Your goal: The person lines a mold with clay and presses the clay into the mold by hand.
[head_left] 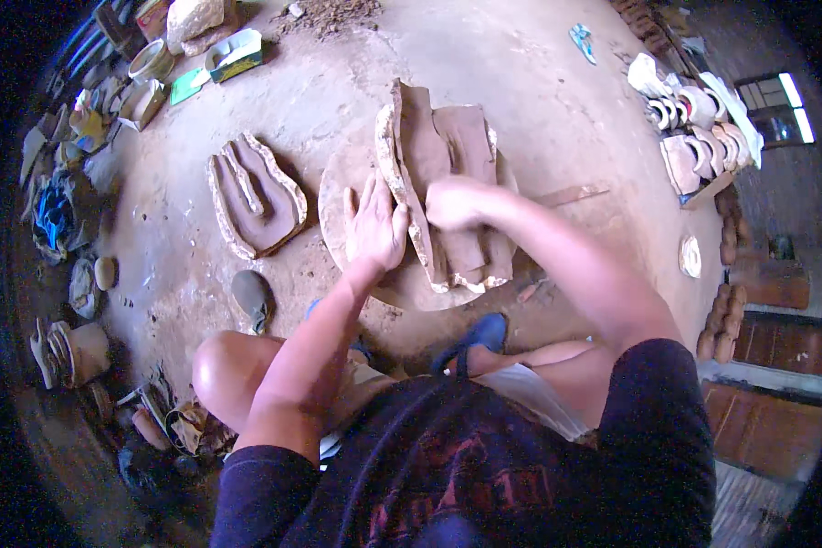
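Observation:
A mould (pixel 388 146) with a pale, rough rim and a sheet of brown clay (pixel 466 146) laid in it rests on a round board (pixel 338 247). My left hand (pixel 374 224) lies with straightened fingers against the mould's left edge. My right hand (pixel 452 201) is curled into a fist on the clay; whatever may be inside it is hidden. To the left on the floor lies another mould (pixel 256 201), lined with clay around a long middle ridge. A dark rounded bag or pad (pixel 251 297) lies below it.
Tubs (pixel 233 50), sacks and clutter line the upper left. Cut curved pieces (pixel 703 146) are stacked at right, near a row of brown lumps (pixel 726 320). A blue sandal (pixel 582 41) lies at the back. A thin strip (pixel 566 194) sticks out right of the board.

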{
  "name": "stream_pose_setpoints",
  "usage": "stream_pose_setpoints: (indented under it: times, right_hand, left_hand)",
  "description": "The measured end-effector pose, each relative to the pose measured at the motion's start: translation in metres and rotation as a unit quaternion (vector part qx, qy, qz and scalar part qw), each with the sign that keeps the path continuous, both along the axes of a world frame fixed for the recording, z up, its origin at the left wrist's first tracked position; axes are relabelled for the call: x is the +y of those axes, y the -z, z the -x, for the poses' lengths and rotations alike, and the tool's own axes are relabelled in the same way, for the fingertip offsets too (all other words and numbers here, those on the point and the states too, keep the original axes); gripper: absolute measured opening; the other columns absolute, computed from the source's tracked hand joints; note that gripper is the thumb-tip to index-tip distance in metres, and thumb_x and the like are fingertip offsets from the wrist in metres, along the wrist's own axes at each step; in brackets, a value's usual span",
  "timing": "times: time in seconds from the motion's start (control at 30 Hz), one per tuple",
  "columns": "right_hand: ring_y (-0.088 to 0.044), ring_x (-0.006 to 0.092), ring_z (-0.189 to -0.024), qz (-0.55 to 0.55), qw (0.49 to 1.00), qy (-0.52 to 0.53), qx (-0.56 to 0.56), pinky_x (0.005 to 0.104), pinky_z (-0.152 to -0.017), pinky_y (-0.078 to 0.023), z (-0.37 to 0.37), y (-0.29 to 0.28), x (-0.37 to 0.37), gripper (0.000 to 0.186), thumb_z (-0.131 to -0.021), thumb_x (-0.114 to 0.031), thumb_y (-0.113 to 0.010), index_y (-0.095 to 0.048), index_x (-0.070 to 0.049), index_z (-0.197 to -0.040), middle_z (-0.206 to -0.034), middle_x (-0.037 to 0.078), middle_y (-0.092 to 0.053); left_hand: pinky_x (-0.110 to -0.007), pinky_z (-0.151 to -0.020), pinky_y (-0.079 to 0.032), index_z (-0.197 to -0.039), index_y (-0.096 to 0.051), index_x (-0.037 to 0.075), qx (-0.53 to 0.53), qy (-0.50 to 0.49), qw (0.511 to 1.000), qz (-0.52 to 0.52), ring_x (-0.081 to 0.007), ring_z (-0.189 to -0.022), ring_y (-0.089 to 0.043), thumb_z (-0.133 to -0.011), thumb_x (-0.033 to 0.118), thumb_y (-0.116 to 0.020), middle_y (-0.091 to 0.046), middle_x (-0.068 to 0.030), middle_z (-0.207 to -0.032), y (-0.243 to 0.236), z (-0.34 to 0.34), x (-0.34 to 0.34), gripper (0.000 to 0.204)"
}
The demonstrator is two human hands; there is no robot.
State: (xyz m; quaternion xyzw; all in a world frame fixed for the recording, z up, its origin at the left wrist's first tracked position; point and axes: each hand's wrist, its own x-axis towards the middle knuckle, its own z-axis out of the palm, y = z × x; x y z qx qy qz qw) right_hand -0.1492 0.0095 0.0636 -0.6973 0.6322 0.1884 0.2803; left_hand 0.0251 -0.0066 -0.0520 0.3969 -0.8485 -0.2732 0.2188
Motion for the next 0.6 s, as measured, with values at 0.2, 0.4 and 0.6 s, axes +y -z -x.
stream_pose_setpoints:
  times: [0.2,0.4,0.6]
  right_hand:
    - [-0.072,0.0434,-0.080,-0.002,1.000,0.007,-0.002,0.0520,-0.074,-0.057,-0.023,-0.010,0.037,0.029,-0.081,-0.017,-0.058,-0.076,0.005,-0.081,-0.086,0.030,-0.071]
    - [-0.073,0.0430,-0.083,0.012,1.000,0.008,-0.020,0.0515,-0.074,-0.057,0.008,0.006,0.013,0.030,-0.080,-0.020,-0.059,-0.077,0.004,-0.086,-0.090,0.028,-0.072]
    - [-0.071,0.0467,-0.089,-0.023,0.994,0.093,-0.056,0.0530,-0.082,-0.057,-0.034,-0.032,0.054,0.032,-0.086,-0.016,-0.054,-0.073,0.010,-0.086,-0.089,0.033,-0.069]
  left_hand:
    - [-0.052,-0.129,-0.006,-0.158,-0.029,-0.007,-0.028,0.002,1.000,-0.002,-0.0322,-0.156,-0.027,-0.103,0.041,-0.035,-0.038,-0.0234,-0.163,0.001,-0.002,-0.004,0.073]
    - [-0.052,-0.129,-0.005,-0.157,-0.031,-0.009,-0.042,0.008,0.999,0.005,-0.0313,-0.156,-0.027,-0.103,0.039,-0.036,-0.038,-0.0237,-0.163,0.009,0.002,-0.003,0.072]
    - [-0.054,-0.128,-0.007,-0.158,-0.030,-0.007,-0.037,-0.003,0.999,0.026,-0.0321,-0.156,-0.028,-0.104,0.041,-0.036,-0.038,-0.0237,-0.162,0.012,-0.004,-0.002,0.073]
